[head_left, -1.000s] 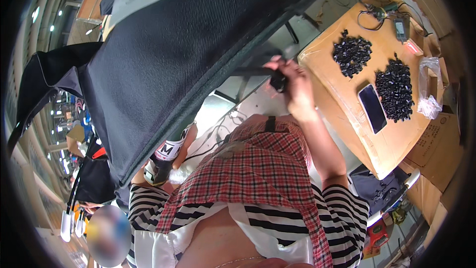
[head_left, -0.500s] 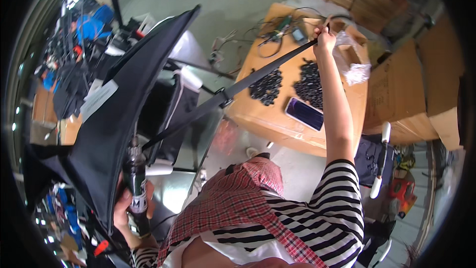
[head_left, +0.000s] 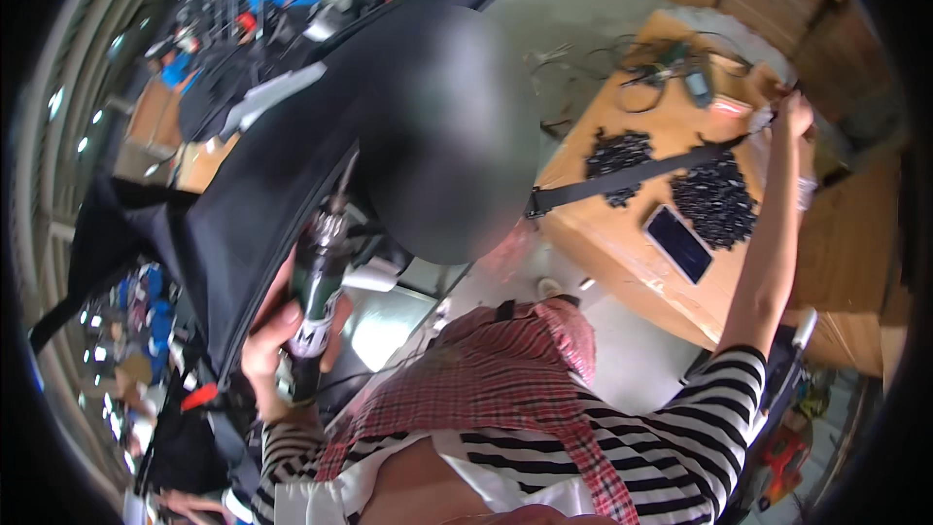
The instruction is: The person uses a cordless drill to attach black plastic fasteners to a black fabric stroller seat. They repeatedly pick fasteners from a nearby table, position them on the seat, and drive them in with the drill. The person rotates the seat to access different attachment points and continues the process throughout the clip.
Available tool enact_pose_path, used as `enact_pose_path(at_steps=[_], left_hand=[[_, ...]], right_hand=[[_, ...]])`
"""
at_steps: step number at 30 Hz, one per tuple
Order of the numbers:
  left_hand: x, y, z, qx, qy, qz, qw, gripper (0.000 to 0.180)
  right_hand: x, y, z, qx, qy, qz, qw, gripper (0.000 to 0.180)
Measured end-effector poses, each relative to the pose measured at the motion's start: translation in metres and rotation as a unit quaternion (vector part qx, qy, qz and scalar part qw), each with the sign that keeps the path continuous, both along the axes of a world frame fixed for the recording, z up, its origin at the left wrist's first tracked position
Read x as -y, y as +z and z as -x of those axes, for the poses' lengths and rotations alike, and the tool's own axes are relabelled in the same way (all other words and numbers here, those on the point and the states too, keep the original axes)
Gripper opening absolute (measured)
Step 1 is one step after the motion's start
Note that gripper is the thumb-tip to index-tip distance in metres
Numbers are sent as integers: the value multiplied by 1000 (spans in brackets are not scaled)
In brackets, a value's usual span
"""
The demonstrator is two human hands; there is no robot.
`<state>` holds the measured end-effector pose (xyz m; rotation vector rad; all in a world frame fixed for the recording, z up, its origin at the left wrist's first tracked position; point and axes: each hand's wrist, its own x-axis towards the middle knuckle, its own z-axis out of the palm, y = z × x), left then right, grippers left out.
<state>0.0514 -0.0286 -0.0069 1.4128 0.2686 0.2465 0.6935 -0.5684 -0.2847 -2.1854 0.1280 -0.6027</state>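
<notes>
My left hand (head_left: 260, 350) is wrapped round a dark electric screwdriver (head_left: 319, 282), its bit pointing up along the edge of a large black fabric piece (head_left: 262, 185). Stretched out at the far right, my right hand (head_left: 797, 119) is closed on the end of a black webbing strap (head_left: 641, 175). That strap runs left over the cardboard top (head_left: 607, 262) to a buckle (head_left: 536, 202). Beyond the buckle, a blurred grey oval hides the strap and part of the fabric.
Two piles of small black parts (head_left: 714, 199) and a phone (head_left: 678, 243) lie on the cardboard. Cables and tools (head_left: 671, 63) sit at its far side. Cardboard boxes (head_left: 846, 243) stand at the right. Another person's hand (head_left: 190, 504) shows at the lower left.
My right hand has moved farther right in view with the strap end. The screwdriver and black fabric now appear farther right and higher. A blurred oval now covers the middle.
</notes>
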Motion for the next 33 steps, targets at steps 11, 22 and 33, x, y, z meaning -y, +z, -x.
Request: enact_pose_path(at_steps=[11, 22, 33], left_hand=[[11, 4, -8, 32, 33, 30, 998, 95], [18, 3, -10, 10, 54, 12, 998, 97], [3, -8, 26, -68, -24, 15, 997, 74]], right_hand=[[-463, 169, 372, 256, 383, -112, 881, 24], [-489, 174, 365, 235, 350, -83, 903, 17], [-479, 160, 350, 54, 443, -35, 894, 39]])
